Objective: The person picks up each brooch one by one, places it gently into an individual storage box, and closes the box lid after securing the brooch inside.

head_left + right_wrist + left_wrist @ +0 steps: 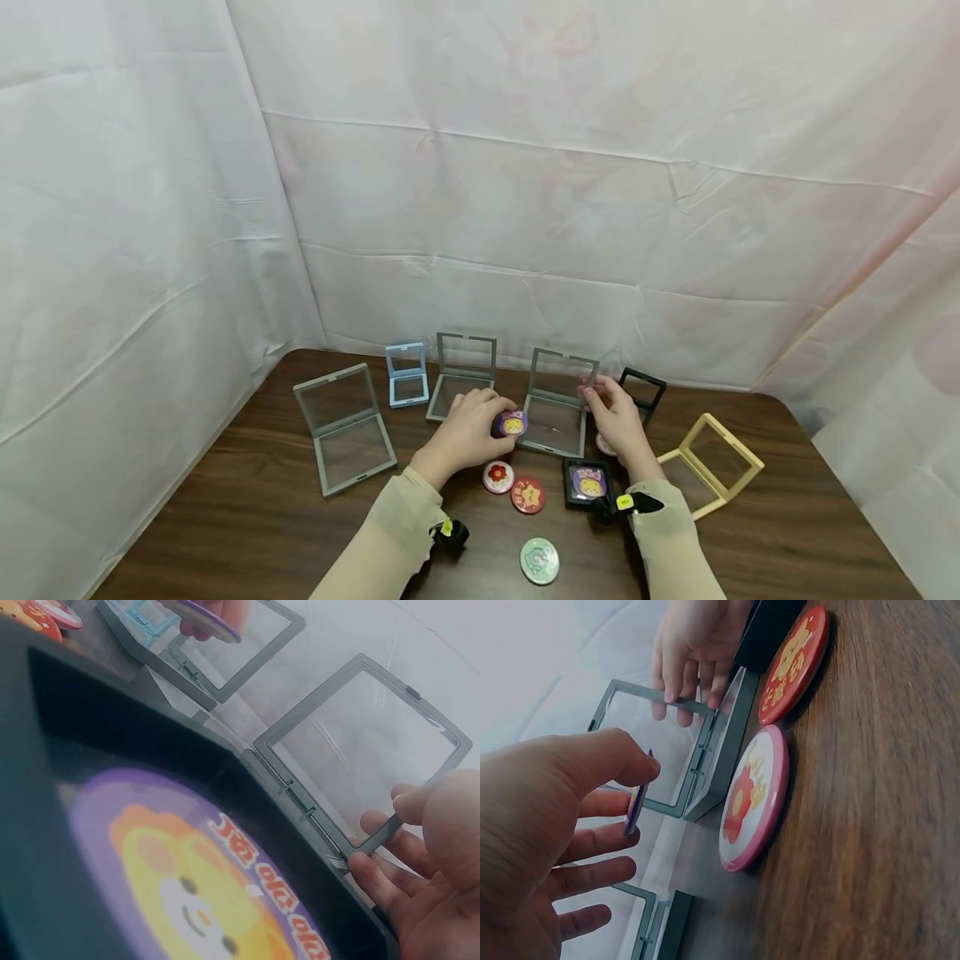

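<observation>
My left hand (pixel 467 429) pinches a round purple badge (pixel 513 423) with a yellow cartoon animal between thumb and fingers. In the left wrist view that badge (pixel 636 806) appears nearly edge-on. To its right, a grey display frame (pixel 551 451) with clear film stands hinged apart, its lid upright. The thumb and fingers of my right hand (pixel 618 421) grip the lid's right edge; in the right wrist view this hand (pixel 442 862) has fingers on both sides of the lid (pixel 307 702). A black case (pixel 567 500) holding a similar purple badge (pixel 187 877) lies near my right wrist.
A flower badge (pixel 498 477), a red badge (pixel 527 495) and a green badge (pixel 540 561) lie in front. Other hinged frames stand around: grey (pixel 360 477), light blue (pixel 408 379), another grey (pixel 467 337), black (pixel 645 377), yellow (pixel 738 442). A pale curtain hangs behind the table.
</observation>
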A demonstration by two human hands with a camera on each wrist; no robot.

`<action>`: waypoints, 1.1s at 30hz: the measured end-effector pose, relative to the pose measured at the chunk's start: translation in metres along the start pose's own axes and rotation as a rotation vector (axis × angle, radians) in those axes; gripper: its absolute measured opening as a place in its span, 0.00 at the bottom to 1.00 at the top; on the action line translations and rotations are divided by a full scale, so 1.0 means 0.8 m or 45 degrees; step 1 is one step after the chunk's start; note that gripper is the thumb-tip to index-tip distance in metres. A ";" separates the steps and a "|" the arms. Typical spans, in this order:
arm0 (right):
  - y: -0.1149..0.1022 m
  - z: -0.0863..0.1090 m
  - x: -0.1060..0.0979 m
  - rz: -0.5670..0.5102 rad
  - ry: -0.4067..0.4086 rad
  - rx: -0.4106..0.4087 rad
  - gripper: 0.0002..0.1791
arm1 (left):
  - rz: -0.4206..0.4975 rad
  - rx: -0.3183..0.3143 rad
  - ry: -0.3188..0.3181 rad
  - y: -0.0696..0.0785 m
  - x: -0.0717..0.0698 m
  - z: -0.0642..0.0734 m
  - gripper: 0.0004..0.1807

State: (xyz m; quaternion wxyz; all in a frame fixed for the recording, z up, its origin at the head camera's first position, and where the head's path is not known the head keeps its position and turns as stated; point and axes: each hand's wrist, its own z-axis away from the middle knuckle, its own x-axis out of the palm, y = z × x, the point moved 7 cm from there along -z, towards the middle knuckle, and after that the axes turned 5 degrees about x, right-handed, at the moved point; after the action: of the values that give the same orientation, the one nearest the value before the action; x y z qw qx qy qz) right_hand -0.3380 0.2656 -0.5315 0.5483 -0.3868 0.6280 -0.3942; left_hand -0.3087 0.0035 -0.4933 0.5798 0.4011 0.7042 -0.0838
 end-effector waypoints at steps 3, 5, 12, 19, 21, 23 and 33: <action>0.002 0.000 0.001 -0.022 -0.004 0.007 0.23 | -0.003 0.012 0.006 0.004 0.000 -0.001 0.23; 0.003 -0.001 0.001 -0.043 -0.010 0.012 0.22 | -0.007 0.017 0.005 0.007 0.001 -0.003 0.22; 0.005 -0.002 0.002 -0.056 -0.023 0.022 0.22 | -0.011 0.025 -0.029 0.018 0.015 -0.018 0.23; 0.003 0.000 0.002 -0.060 -0.023 0.032 0.23 | -0.015 0.038 -0.052 0.033 0.026 -0.033 0.21; 0.002 0.000 0.003 -0.064 -0.025 0.035 0.23 | -0.006 0.035 -0.053 0.035 0.029 -0.035 0.21; 0.000 0.002 0.003 -0.066 -0.025 0.039 0.23 | 0.003 0.032 -0.052 0.037 0.032 -0.036 0.21; 0.003 -0.003 0.002 -0.030 -0.002 0.045 0.23 | 0.028 0.004 -0.020 0.037 0.038 -0.041 0.18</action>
State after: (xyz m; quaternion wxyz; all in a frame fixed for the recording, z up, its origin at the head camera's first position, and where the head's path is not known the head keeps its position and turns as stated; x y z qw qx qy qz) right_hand -0.3407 0.2651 -0.5342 0.5508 -0.3849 0.6159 -0.4113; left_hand -0.3141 0.0563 -0.4997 0.5855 0.4092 0.6951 -0.0816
